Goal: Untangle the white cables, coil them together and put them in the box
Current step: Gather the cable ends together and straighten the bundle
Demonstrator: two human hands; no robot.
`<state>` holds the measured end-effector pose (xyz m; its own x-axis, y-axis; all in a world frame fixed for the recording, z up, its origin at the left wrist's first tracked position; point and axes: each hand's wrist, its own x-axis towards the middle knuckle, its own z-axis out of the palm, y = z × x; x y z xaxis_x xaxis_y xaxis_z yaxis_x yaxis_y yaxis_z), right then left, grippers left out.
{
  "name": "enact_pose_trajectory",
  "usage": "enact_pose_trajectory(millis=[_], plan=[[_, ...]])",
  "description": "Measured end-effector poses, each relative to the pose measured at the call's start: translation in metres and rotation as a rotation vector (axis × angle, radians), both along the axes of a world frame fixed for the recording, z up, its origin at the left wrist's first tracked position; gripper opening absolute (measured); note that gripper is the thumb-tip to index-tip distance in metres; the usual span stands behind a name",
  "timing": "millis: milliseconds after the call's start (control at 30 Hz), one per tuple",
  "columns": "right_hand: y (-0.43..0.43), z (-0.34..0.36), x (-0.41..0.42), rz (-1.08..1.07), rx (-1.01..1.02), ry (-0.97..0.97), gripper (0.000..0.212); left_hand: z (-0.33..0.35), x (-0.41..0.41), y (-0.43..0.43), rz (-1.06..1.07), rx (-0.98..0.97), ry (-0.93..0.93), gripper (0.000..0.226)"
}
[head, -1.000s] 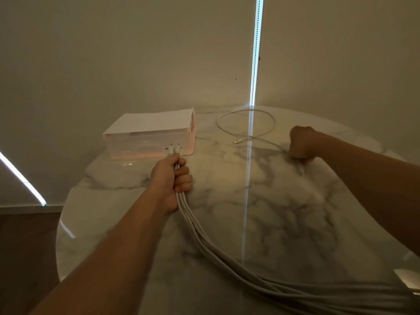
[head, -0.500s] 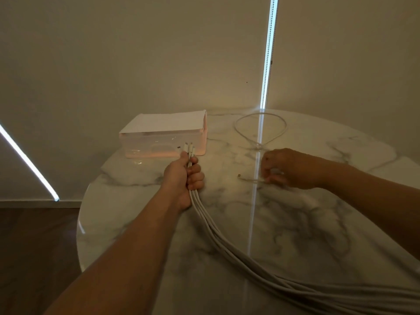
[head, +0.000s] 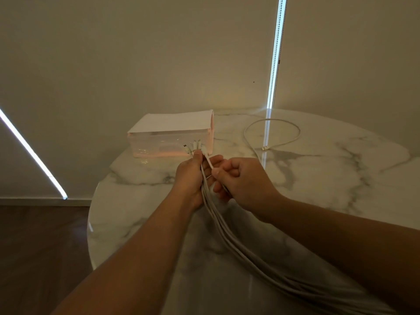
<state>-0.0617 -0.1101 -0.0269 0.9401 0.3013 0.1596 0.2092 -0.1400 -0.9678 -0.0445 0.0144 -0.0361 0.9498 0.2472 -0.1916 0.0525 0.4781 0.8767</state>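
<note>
The left hand (head: pixel 193 178) grips the white cables (head: pixel 229 237), plug ends level above its thumb for even coiling, the box (head: pixel 170 135) just beyond. Beside it, the right hand (head: pixel 241 180) pinches one strand (head: pixel 209 163) into the bundle; a loose cable (head: pixel 264 147) lies farther off.

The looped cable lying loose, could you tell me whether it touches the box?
Apart. The head view shows bare tabletop between the looped cable and the box.
</note>
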Motion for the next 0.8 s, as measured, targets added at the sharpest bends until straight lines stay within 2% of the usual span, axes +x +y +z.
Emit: enact_pose_trajectory(millis=[300, 533, 600, 700, 800], plan=[[0.032, -0.008, 0.010, -0.273, -0.053, -0.080, 0.013, 0.003, -0.003, 0.000, -0.055, -0.091, 0.033, 0.036], [0.037, -0.007, 0.018, -0.305, -0.052, -0.088, 0.027, 0.002, -0.004, -0.001, -0.050, 0.041, 0.046, 0.037], [0.033, -0.009, 0.016, -0.273, -0.160, -0.181, 0.023, 0.005, -0.005, -0.002, -0.020, 0.043, 0.034, 0.034], [0.017, -0.013, 0.007, -0.185, -0.491, -0.321, 0.024, 0.005, -0.002, -0.002, 0.039, -0.106, 0.034, 0.027], [0.010, -0.008, -0.005, -0.039, -0.805, -0.410, 0.017, 0.001, 0.003, 0.000, 0.081, -0.116, 0.048, 0.028]])
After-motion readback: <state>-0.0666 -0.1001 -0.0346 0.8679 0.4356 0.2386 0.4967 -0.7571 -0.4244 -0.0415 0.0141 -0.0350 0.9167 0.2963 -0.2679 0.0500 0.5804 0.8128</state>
